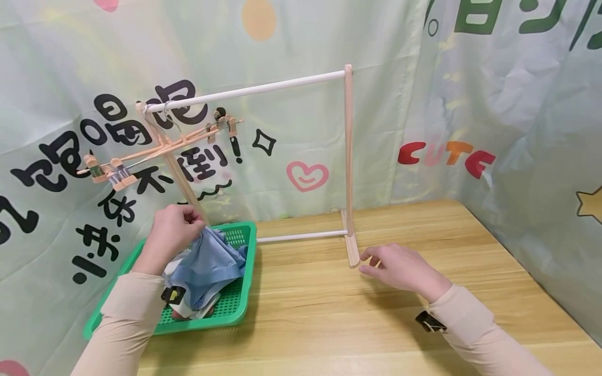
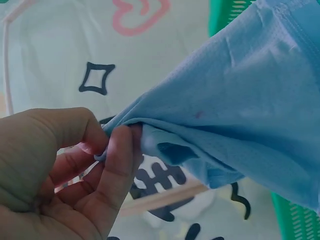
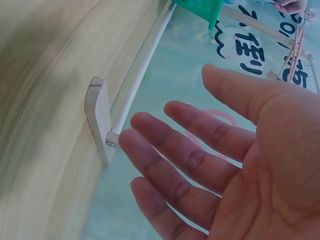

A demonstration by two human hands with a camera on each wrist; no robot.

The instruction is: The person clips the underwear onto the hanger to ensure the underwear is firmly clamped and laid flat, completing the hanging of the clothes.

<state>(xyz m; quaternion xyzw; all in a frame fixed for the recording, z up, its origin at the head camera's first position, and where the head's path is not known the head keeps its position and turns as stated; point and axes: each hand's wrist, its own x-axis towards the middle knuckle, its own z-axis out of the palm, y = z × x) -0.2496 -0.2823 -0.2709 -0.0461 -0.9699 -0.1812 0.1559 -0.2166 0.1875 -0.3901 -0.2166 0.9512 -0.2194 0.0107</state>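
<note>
A printed fabric backdrop (image 1: 291,47) walls in the wood-grain tabletop (image 1: 305,324), which bears everything else. Toward eleven o'clock from the head view's centre stands a clothes rack (image 1: 349,156); its wooden foot (image 1: 352,251) lies flat on the tabletop, probably to stop it tipping. A white rail (image 1: 254,90) runs across the top, high enough for things to hang free.

Around eight o'clock, a green perforated plastic basket (image 1: 251,271) keeps the fabric loosely heaped within its walls. Between nine and ten o'clock, clip hangers (image 1: 165,148) hang by metal hooks (image 1: 165,112) at the rail's left end, leaving the rest of it bare.

The light-blue garment (image 1: 211,266) rises from the basket over some white fabric (image 1: 209,303). The left hand (image 1: 171,235), also at eight o'clock, pinches its gathered upper edge between thumb and fingertips, so the cloth drapes down in folds below that one point.

At four o'clock, the right hand (image 1: 397,266) holds nothing: its fingers are extended and slightly spread, the thumb apart, just beside the wooden foot; whether they touch it I cannot tell. Smallest, spring clips (image 1: 123,177) sit near the hangers' ends.
</note>
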